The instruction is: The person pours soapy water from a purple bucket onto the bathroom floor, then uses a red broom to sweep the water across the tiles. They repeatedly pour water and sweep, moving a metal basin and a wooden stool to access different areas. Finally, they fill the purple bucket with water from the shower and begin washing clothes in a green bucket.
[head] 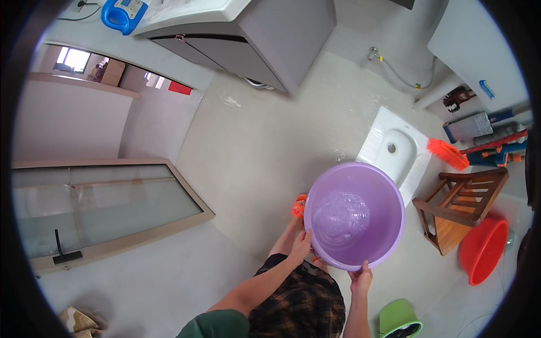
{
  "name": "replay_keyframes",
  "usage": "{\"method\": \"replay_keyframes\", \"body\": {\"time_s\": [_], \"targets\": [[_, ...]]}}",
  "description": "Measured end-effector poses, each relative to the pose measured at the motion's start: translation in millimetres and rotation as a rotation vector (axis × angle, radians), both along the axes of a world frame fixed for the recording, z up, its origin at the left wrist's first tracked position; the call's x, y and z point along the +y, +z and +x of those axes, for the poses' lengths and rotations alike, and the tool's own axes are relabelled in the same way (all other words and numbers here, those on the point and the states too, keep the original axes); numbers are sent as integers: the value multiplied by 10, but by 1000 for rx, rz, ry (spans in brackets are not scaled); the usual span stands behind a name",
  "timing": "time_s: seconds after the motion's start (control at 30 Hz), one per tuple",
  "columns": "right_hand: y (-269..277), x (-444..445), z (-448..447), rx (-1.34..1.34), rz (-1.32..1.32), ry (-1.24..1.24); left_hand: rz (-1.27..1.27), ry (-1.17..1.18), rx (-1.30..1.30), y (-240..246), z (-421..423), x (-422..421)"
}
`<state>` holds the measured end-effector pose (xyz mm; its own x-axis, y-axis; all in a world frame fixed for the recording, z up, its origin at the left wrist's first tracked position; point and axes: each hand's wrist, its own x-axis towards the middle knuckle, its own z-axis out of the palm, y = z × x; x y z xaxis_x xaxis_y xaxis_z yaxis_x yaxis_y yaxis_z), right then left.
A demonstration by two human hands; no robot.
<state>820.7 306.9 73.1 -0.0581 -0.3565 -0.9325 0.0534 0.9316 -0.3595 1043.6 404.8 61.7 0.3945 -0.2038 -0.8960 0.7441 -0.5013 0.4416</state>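
A large purple plastic basin (380,219) with some water (342,217) in its bottom is held in front of my body, over the floor and the near end of a white squat toilet (397,148). My left hand (301,246) grips the basin's rim at its lower left. At the bottom edge my right hand (361,277) holds the rim, the thumb on top and the fingers underneath. The undersides of both hands' grips are partly hidden by the basin. An orange sandal (299,206) on my foot shows left of the basin.
Right of the toilet stand a wooden chair (454,211), a red basin (482,249) and an orange-bristled broom (448,154). A green bin (397,317) is at lower right. A grey cabinet (236,50) stands ahead, and a framed glass door (114,207) is at left.
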Motion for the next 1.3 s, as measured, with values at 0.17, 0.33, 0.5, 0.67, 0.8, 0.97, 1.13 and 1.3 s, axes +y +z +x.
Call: {"method": "replay_keyframes", "body": {"time_s": [0.17,0.33,0.5,0.67,0.8,0.97,1.13,1.3], "targets": [[79,-235,83,60,39,68,-12,39,73,20,87,-126],[205,-520,414,-18,43,82,55,111,160,57,358,-273],[-20,-1389,1294,-32,-53,146,39,244,185,-228,1032,-752],[-434,-2211,2411,-11,-81,220,-7,298,242,-712,1879,-1122],[-699,-2777,2655,46,-53,130,-161,178,221,-959,2205,-1792],[-804,-3031,2174,14,-72,-69,-133,-11,246,-1003,2133,-2634],[-585,-2543,1413,-101,-123,-201,-117,-214,211,-595,1585,-2503],[32,-1683,775,284,-57,7,-70,-337,232,-18,954,-1704]]}}
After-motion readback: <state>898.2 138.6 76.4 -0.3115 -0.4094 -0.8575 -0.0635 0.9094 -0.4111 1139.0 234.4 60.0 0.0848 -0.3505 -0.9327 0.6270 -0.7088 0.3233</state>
